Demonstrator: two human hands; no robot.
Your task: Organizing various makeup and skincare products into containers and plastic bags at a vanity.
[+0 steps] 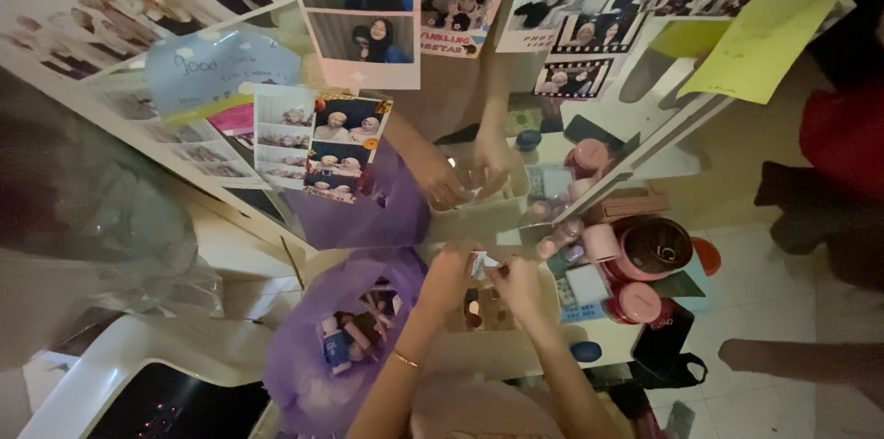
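The left hand and right hand both pinch a small white packet above the open box, with jars crowded at 3 o'clock, so I think a slip could drop it among them.

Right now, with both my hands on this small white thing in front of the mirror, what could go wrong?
The small white item, pinched between the left hand and right hand, could slip into the open organizer box below. The pink jars and the round pink container crowd close beside the right hand, so a sideways elbow may knock them. The purple bag of small bottles gapes open and could spill if nudged.
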